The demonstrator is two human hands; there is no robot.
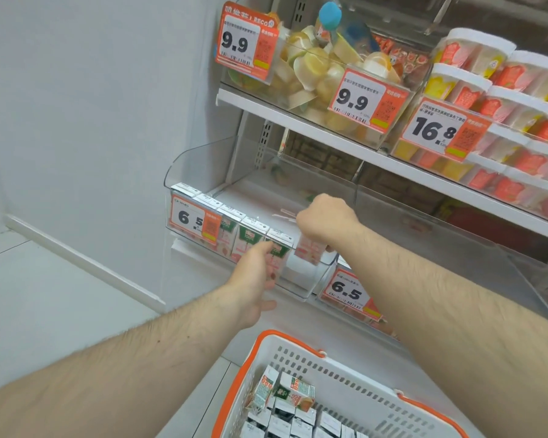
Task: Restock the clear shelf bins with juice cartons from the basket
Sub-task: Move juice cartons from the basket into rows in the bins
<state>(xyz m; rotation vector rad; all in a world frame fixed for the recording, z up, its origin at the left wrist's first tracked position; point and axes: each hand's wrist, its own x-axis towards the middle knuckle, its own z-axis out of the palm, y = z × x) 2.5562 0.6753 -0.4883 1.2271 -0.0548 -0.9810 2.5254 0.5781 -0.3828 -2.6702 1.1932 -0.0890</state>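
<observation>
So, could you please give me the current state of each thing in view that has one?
Clear bin: partly filled, one row of cartons along its front.
Carton: held by the right hand, going into the row's end.
Left hand: fingers against the bin's front.
Basket: holds many cartons.
Basket cartons: two tipped on top, the rest upright.

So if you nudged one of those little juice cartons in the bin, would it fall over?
Probably not easily: the cartons stand packed side by side against the bin's front wall. Alone, one likely tips, being taller than wide. The right hand grips a carton without visible denting, so it seems fairly stiff.
</observation>
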